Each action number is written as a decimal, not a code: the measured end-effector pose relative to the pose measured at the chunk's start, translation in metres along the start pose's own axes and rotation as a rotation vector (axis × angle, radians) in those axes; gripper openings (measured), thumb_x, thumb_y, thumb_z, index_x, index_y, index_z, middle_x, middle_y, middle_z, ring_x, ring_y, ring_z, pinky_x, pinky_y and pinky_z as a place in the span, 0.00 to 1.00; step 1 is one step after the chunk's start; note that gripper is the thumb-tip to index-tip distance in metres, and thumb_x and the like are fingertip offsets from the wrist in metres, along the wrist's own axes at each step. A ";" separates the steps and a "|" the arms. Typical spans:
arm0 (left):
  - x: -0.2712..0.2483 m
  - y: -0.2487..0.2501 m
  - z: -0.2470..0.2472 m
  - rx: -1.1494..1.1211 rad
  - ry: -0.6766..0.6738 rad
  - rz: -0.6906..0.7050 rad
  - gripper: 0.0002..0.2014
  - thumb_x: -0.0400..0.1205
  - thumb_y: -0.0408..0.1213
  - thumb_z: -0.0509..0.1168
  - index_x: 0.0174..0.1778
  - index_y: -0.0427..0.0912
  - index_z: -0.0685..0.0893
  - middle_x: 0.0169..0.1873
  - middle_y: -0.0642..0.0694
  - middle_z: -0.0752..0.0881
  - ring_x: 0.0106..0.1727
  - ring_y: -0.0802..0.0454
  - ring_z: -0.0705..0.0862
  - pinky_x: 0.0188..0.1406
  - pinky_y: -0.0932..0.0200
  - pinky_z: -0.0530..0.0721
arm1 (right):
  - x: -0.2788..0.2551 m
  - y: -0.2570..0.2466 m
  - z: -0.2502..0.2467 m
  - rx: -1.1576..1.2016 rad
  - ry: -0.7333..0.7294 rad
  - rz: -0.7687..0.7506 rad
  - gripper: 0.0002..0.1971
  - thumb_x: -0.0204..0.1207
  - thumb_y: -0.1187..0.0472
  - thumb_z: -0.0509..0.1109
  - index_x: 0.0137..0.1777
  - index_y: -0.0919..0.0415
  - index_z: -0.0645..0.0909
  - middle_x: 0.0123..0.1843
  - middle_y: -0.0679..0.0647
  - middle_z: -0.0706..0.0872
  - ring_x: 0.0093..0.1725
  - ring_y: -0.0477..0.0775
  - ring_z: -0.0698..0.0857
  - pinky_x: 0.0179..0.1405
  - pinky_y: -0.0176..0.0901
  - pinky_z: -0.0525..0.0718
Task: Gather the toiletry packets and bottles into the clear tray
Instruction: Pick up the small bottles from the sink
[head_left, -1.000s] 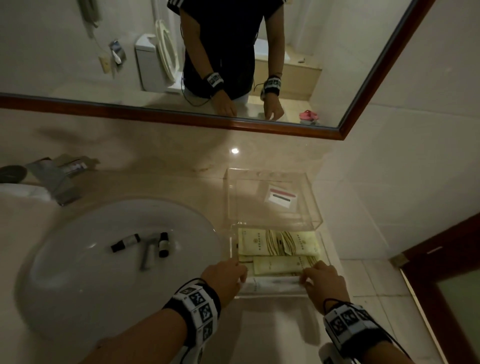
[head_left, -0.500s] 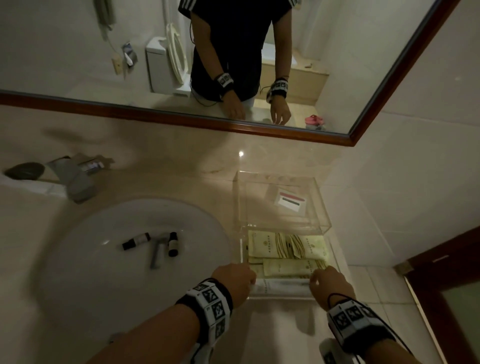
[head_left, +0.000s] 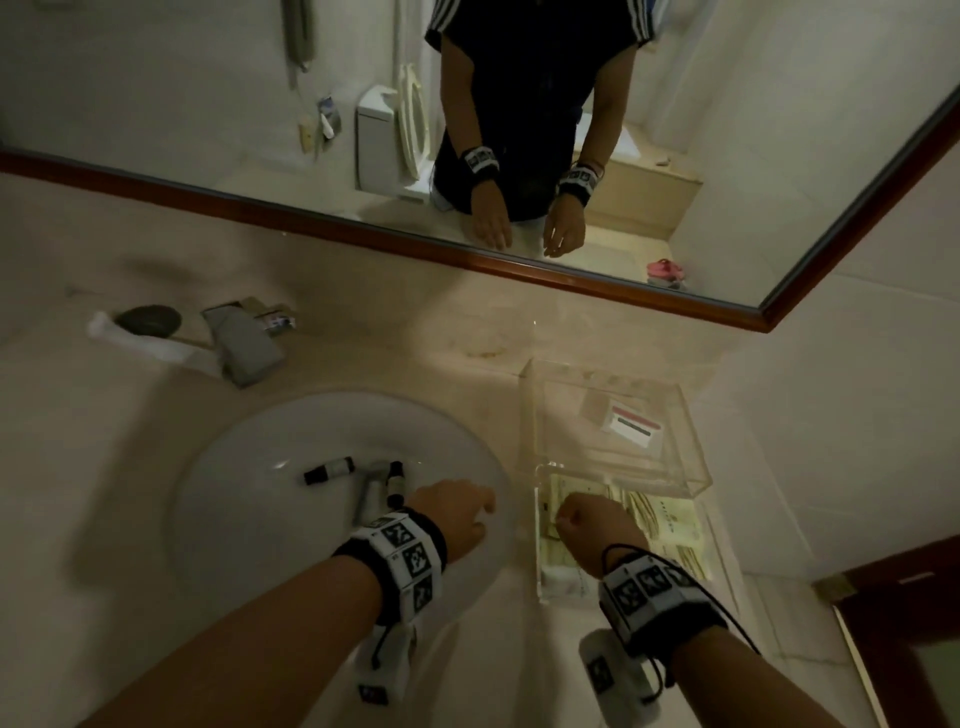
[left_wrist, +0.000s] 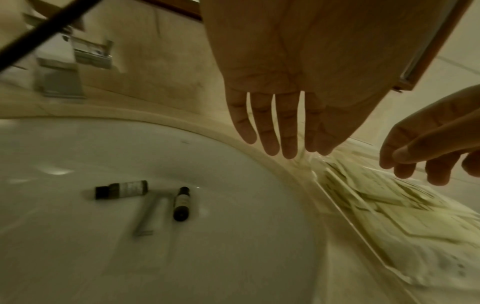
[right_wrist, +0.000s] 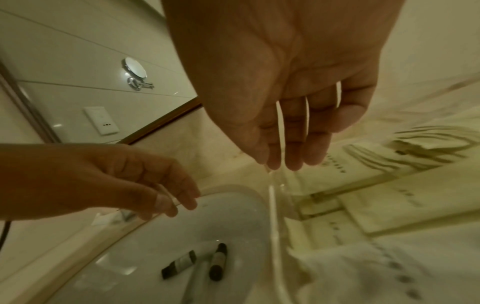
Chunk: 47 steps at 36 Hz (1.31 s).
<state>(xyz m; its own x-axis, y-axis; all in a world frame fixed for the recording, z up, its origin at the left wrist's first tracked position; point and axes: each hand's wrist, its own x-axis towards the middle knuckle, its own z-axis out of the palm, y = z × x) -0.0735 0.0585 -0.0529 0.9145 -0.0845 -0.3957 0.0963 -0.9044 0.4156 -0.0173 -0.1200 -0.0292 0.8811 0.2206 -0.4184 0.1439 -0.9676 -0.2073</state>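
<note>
Both hands have been lifted off the clear tray (head_left: 543, 525), released and empty: left hand (head_left: 457, 514) now over the sink (head_left: 249, 530), right hand (head_left: 597, 525) above the packets (head_left: 670, 525). At ten o'clock of the left hand, two bottles (head_left: 328, 468) remain ungathered.

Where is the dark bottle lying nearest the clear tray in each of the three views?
Head: dark bottle in the sink, centre-left, just beyond the left wrist band.
Left wrist: lower left of centre, lying lengthwise.
Right wrist: bottom centre.
Shared landmark: the second bottle beside it, with a grey stick-like item between them.
</note>
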 end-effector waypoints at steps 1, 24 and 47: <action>-0.004 -0.007 -0.005 -0.001 0.006 -0.015 0.17 0.84 0.42 0.57 0.70 0.48 0.74 0.70 0.45 0.77 0.68 0.43 0.77 0.69 0.48 0.76 | -0.001 -0.008 0.000 0.002 -0.013 -0.008 0.09 0.77 0.55 0.59 0.45 0.52 0.81 0.51 0.54 0.86 0.52 0.58 0.85 0.50 0.46 0.82; -0.106 -0.173 -0.053 -0.120 0.143 -0.333 0.16 0.84 0.42 0.57 0.68 0.49 0.74 0.66 0.45 0.79 0.65 0.45 0.79 0.66 0.52 0.77 | 0.001 -0.201 0.045 -0.123 -0.150 -0.286 0.17 0.80 0.59 0.55 0.27 0.52 0.67 0.30 0.49 0.73 0.31 0.52 0.73 0.31 0.39 0.69; -0.145 -0.362 -0.111 -0.038 0.154 -0.547 0.20 0.84 0.42 0.58 0.73 0.49 0.69 0.71 0.44 0.72 0.71 0.43 0.72 0.70 0.50 0.72 | 0.034 -0.381 0.105 -0.056 -0.215 -0.444 0.16 0.79 0.53 0.62 0.66 0.49 0.71 0.68 0.51 0.72 0.54 0.51 0.81 0.64 0.48 0.79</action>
<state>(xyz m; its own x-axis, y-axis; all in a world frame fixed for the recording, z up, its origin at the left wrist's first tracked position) -0.1974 0.4442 -0.0552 0.7740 0.4563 -0.4390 0.5834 -0.7834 0.2143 -0.0899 0.2687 -0.0574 0.6174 0.6272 -0.4747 0.5132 -0.7786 -0.3612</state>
